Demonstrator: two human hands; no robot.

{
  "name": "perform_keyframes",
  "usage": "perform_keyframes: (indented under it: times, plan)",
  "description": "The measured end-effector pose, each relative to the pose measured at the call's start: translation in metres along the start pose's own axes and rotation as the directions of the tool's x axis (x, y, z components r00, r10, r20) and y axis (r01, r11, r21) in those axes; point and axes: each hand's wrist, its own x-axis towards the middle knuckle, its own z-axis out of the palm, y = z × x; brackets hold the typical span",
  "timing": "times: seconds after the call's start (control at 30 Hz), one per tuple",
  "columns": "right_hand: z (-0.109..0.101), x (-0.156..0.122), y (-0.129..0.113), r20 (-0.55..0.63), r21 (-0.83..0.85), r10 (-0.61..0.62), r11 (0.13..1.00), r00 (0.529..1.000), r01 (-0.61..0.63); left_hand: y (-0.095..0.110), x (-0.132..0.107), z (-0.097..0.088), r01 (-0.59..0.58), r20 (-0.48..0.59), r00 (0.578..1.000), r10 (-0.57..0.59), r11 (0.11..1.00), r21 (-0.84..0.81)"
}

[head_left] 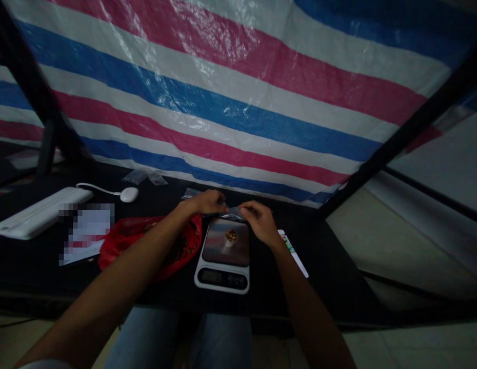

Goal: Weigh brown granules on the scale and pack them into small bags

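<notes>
Just beyond the scale, a small clear plastic bag [234, 211] is stretched between my two hands. My left hand [211, 201] pinches its left side, and my right hand [260, 219] grips its right side with thumb and finger. A white digital kitchen scale [222, 281] with a dark metal plate lies below them. On the plate is a tiny cup [231, 238] filled with small brown-gold pieces. Under my left forearm sits a red plastic bag [123, 230], its mouth spread around dark, dry-looking bits that I cannot name.
More clear bags [140, 177] lie at the back of the black table [315, 256]. A white power strip-like device [42, 210] and a round white piece on a cable [129, 194] are at left. A white strip [294, 253] lies right. Striped sheeting [223, 102] hangs behind.
</notes>
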Motion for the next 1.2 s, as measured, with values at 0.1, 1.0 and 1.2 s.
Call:
perform_keyframes:
  times: [0.1, 1.0, 1.2]
  plan:
    - [-0.008, -0.007, -0.004, 0.09, -0.05, -0.015, 0.999, 0.996, 0.02, -0.005, -0.006, -0.004, -0.074, -0.076, 0.995, 0.068, 0.995, -0.068]
    - [-0.011, -0.018, -0.021, 0.216, -0.12, -0.119, 0.982, 0.969, 0.148, 0.018, -0.089, 0.016, -0.318, -0.309, 0.924, 0.226, 0.901, -0.294]
    - [-0.003, -0.018, -0.019, 0.231, -0.087, -0.158, 0.979, 0.96, 0.182, 0.022, -0.087, 0.019, -0.316, -0.349, 0.912, 0.214, 0.91, -0.268]
